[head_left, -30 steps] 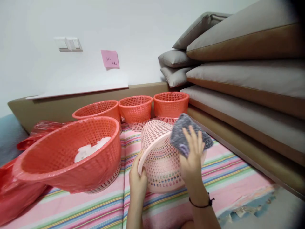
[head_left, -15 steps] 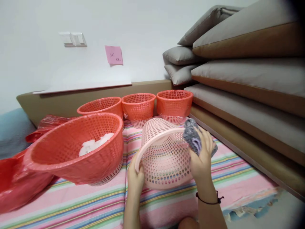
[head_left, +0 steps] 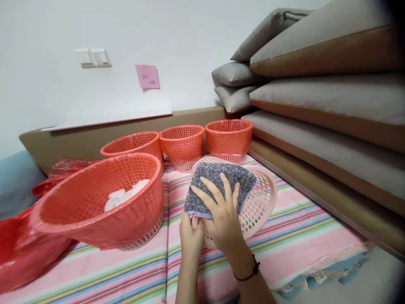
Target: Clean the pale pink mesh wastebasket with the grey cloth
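1. On the striped cover (head_left: 300, 223), right in front of me, a pale pink basket (head_left: 259, 207) sits tipped over, and its wide mouth looks turned my way.
2. My left hand (head_left: 192, 234) is curled round the near left rim of the basket. The grey cloth (head_left: 212, 172) hides some of its fingertips.
3. My right hand (head_left: 223, 213) is spread wide and flat on the grey cloth, which lies over the upper left part of the basket. I can't see the thumb, so I can't tell if it pinches the cloth.
4. I think the basket is light, since it looks like thin plastic full of holes. It should be stiff but bend a bit, and it might slide or roll if pushed. The thick rim looks best to hold.
5. The cloth looks soft and fuzzy. It should fold easily, so flat fingers suit it.
6. The cover looks soft too, with a ragged edge at the front right. I can't tell what is under it.
7. On the left is a big red basket (head_left: 95, 228) with something white (head_left: 125, 195) inside. Three smaller red baskets (head_left: 183, 147) stand at the back.
8. Grey cushions (head_left: 319, 97) pile up on the right. The wall has a pink note (head_left: 148, 77).
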`<state>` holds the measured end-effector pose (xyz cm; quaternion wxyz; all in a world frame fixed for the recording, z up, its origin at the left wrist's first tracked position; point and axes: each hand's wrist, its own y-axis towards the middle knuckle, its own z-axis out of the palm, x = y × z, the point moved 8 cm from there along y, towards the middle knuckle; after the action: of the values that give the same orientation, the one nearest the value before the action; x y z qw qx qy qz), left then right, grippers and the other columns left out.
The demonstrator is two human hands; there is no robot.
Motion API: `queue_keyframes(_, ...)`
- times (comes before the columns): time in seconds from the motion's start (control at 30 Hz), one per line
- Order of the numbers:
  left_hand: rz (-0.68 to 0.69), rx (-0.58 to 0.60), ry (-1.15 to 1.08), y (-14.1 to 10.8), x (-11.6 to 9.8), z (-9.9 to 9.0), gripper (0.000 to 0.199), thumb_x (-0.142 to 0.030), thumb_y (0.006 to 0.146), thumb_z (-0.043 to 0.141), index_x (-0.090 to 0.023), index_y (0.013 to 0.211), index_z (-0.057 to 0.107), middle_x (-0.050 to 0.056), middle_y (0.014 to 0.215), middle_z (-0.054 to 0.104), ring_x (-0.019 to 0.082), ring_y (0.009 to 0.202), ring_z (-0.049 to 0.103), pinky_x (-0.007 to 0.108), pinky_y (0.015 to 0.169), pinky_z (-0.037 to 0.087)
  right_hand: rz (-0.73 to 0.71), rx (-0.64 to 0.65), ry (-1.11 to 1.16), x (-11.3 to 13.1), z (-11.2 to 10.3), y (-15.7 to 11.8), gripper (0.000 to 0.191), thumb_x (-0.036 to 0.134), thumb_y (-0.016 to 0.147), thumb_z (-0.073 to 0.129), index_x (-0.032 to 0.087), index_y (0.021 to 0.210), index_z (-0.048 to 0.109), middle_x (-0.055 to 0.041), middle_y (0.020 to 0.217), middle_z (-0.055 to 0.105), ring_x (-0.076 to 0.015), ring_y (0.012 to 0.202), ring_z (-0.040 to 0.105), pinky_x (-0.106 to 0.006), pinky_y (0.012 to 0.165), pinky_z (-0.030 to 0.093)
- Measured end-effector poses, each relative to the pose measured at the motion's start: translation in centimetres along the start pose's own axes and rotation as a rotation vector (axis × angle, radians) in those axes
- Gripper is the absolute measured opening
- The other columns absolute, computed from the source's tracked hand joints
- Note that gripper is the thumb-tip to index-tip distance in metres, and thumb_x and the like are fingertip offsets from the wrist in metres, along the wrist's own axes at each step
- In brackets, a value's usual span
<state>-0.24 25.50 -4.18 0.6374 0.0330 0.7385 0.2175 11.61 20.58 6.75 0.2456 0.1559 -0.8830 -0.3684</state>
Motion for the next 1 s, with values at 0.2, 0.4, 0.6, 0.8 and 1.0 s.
queue_keyframes(0.2, -0.15, 0.265, -0.037, -0.7, 1.2, 2.2, 0.077, -0.005, 0.063, 0.06, -0.018, 0.137, 0.048, 0.012, 0.128, 0.065, 0.025, 0.114, 0.064, 0.038, 0.098, 0.051, 0.121, -0.078, -0.026, -2.5, -1.9, 0.0, 0.071, 0.009, 0.076, 0.041, 0.034, 0.142, 0.046, 0.0022, 0.155, 0.036, -0.0333, 0.149, 0.01, -0.071, 0.113, 0.003)
queue_keyframes(0.4, -0.238, 0.183, -0.031, -0.5, 0.8, 0.6, 0.058, -0.016, 0.071, 0.06, -0.016, 0.129, 0.052, 0.012, 0.112, 0.072, 0.022, 0.092, 0.071, 0.035, 0.083, 0.056, 0.211, -0.16, 0.007, -5.5, -3.9, -0.6, 0.076, 0.011, 0.072, 0.039, 0.033, 0.145, 0.041, 0.0012, 0.158, 0.031, -0.0332, 0.149, 0.009, -0.074, 0.11, 0.002)
queue_keyframes(0.6, -0.122, -0.071, 0.015, 0.2, 0.2, -1.9, 0.051, -0.032, 0.074, 0.068, -0.018, 0.121, 0.055, 0.011, 0.108, 0.071, 0.022, 0.097, 0.069, 0.037, 0.086, 0.055, 0.313, -0.261, 0.031, -7.8, -6.1, -1.6, 0.071, 0.014, 0.075, 0.041, 0.033, 0.143, 0.041, -0.0017, 0.154, 0.037, -0.0329, 0.148, 0.017, -0.074, 0.11, 0.004)
queue_keyframes(0.8, -0.082, 0.099, 0.004, -1.0, 2.5, 0.1, 0.057, -0.016, 0.068, 0.058, -0.018, 0.125, 0.059, 0.01, 0.121, 0.069, 0.024, 0.111, 0.066, 0.04, 0.1, 0.05, 0.271, -0.222, 0.144, -8.1, -6.7, -2.8, 0.072, 0.012, 0.076, 0.04, 0.03, 0.145, 0.04, -0.0028, 0.156, 0.035, -0.0295, 0.149, 0.013, -0.067, 0.115, 0.011)
queue_keyframes(1.0, -0.079, 0.036, -0.058, -4.9, 2.9, -2.0, 0.056, -0.027, 0.07, 0.057, -0.014, 0.124, 0.062, 0.013, 0.125, 0.068, 0.028, 0.122, 0.06, 0.044, 0.109, 0.042, 0.347, -0.195, 0.59, -7.2, -7.3, -6.7, 0.062, 0.021, 0.084, 0.047, 0.026, 0.146, 0.043, -0.0041, 0.162, 0.022, -0.024, 0.149, 0.02, -0.048, 0.121, 0.018)
